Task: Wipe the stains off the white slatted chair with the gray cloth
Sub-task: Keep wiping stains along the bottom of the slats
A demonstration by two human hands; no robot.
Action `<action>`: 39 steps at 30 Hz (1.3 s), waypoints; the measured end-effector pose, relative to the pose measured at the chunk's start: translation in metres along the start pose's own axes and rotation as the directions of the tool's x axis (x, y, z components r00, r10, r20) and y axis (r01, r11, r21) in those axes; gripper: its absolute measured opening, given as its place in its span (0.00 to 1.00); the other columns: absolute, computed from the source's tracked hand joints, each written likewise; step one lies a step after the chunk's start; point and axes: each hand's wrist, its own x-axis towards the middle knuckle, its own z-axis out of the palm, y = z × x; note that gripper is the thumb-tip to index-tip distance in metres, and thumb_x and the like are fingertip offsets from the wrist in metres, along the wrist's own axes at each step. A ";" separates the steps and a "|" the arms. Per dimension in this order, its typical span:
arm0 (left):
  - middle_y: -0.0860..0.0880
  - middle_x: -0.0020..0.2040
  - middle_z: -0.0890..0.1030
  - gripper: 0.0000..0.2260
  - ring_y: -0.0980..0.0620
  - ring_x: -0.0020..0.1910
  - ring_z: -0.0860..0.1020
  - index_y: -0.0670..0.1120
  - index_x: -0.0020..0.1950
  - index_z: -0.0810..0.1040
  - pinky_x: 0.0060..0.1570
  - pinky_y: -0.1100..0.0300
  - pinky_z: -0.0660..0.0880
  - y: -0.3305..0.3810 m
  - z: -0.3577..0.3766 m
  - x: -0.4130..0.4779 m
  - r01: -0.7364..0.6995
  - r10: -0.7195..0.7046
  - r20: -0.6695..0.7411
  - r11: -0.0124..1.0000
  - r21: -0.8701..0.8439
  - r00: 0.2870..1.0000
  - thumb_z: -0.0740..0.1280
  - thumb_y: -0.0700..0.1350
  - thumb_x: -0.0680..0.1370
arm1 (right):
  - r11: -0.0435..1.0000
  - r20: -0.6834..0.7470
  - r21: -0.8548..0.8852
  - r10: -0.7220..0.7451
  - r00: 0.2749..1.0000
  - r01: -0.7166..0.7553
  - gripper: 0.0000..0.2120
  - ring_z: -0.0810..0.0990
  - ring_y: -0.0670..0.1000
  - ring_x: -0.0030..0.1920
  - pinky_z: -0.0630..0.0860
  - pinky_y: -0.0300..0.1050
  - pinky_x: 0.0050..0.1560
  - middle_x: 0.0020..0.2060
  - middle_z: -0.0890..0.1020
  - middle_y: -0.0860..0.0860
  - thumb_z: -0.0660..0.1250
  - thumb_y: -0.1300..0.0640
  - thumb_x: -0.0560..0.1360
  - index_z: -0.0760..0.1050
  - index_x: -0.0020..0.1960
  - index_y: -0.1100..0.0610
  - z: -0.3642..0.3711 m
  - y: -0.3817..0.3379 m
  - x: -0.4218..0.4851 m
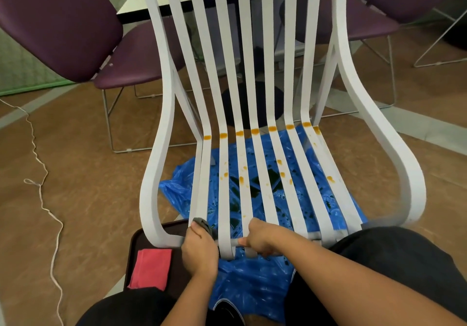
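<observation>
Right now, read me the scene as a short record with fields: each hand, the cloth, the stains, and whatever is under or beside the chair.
left hand: grips the gray cloth at the seat's front edge, by the leftmost slats
right hand: fingers curled round the front edge of the white slatted chair
orange stains: a row along the seat-back bend, more scattered over the seat slats
under chair: blue plastic sheet
beside chair: red cloth on a dark tray

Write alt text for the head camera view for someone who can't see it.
A person's left hand holds a gray cloth at the front of a white slatted chair, while the right hand grips its front edge. Orange stains dot the slats; a blue plastic sheet lies beneath.
</observation>
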 end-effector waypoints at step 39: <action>0.40 0.65 0.77 0.16 0.38 0.63 0.77 0.40 0.69 0.69 0.55 0.45 0.77 0.149 0.115 0.215 -0.353 0.167 0.354 0.746 0.565 0.920 0.60 0.40 0.81 | 0.981 0.003 0.194 0.011 1.000 -0.011 0.29 0.77 0.53 0.59 0.72 0.43 0.53 0.63 0.75 0.53 0.65 0.53 0.79 0.58 0.75 0.60 -0.002 -0.002 0.028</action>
